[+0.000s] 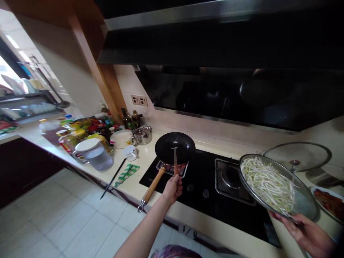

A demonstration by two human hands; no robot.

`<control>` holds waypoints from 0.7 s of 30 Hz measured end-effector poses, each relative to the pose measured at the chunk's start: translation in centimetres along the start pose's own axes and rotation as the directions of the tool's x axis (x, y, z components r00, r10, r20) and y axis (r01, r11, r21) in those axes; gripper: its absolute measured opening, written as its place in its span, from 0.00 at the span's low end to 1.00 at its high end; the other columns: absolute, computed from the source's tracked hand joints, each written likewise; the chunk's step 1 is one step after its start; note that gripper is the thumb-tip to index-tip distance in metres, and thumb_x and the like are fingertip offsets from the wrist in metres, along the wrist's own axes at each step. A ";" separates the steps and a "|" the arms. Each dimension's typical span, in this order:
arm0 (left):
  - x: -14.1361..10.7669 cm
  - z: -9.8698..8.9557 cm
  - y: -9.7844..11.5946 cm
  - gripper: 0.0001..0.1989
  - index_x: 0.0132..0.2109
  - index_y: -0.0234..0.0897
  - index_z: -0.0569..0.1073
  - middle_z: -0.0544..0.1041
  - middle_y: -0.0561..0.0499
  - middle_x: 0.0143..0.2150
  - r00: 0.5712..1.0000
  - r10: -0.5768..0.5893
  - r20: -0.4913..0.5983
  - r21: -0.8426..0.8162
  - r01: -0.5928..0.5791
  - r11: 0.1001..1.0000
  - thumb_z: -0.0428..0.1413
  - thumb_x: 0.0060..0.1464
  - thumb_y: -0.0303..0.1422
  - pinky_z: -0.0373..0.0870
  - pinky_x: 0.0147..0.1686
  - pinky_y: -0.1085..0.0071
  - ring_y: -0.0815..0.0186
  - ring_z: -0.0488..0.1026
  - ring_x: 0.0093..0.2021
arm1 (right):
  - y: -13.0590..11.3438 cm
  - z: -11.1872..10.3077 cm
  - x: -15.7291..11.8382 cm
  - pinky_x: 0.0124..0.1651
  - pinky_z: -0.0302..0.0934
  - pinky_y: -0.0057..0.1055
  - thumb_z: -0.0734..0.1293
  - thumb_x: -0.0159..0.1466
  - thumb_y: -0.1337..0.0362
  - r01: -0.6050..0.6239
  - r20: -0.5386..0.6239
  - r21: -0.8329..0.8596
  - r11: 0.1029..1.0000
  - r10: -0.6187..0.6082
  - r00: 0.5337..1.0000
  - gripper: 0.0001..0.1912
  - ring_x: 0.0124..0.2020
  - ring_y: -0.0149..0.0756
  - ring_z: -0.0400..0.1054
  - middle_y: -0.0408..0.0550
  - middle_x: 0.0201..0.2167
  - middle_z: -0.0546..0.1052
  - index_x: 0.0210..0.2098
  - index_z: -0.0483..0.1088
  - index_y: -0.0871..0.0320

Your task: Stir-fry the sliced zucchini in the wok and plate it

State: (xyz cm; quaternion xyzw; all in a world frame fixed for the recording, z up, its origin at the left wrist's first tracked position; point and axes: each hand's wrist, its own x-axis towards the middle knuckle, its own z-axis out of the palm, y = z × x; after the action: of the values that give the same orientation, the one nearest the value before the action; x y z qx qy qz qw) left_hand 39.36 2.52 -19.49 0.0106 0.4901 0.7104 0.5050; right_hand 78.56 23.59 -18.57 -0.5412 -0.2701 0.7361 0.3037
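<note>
My left hand is closed around the wooden handle of a spatula, whose metal end reaches into a black wok. The wok sits on the left burner, where an orange glow shows, and its wooden handle points toward me. At the right, my right hand grips the near rim of a round, shallow, metal-rimmed basin; whether it is glass or mesh I cannot tell. White bean sprouts are heaped in it, tilted above the counter and the stove's right side.
The right burner holds no pan. Behind the basin are a glass lid and a plate of reddish food. On the left stand a water pitcher, a steel pot and a green checked cloth. A range hood overhangs.
</note>
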 end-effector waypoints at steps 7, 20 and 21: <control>-3.9 -4.4 1.1 0.20 0.31 0.37 0.62 0.58 0.63 0.18 0.998 0.059 0.013 0.156 -0.061 0.986 0.59 0.45 0.48 0.37 0.16 0.79 0.80 0.51 0.14 | 1.3 7.5 -2.0 0.27 0.74 0.21 0.56 0.55 0.78 -0.173 0.061 -0.001 0.985 0.173 0.983 0.37 0.28 0.38 0.76 0.60 0.32 0.79 0.65 0.49 0.68; -7.1 -8.7 5.4 0.22 0.31 0.39 0.61 0.57 0.64 0.19 0.988 0.153 0.007 0.323 -0.147 0.935 0.56 0.44 0.53 0.35 0.17 0.77 0.81 0.49 0.14 | -0.8 33.8 -0.1 0.26 0.73 0.34 0.63 0.58 0.78 0.320 0.107 -0.432 0.843 -0.304 0.947 0.23 0.25 0.32 0.72 0.48 0.35 0.76 0.53 0.61 0.60; -6.9 -8.8 5.7 0.22 0.30 0.39 0.60 0.57 0.64 0.19 0.988 0.156 0.009 0.323 -0.150 0.934 0.56 0.44 0.53 0.35 0.17 0.77 0.81 0.49 0.14 | -0.6 35.5 0.0 0.26 0.72 0.32 0.64 0.60 0.76 0.339 0.095 -0.449 0.827 -0.333 0.938 0.23 0.26 0.31 0.72 0.48 0.37 0.75 0.54 0.60 0.60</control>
State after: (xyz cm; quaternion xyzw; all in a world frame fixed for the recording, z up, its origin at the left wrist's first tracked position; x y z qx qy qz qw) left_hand 34.25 -8.63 -16.73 0.1253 0.6017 0.6577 0.4354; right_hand 44.50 21.55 -8.65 -0.5366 -0.5290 0.5898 0.2905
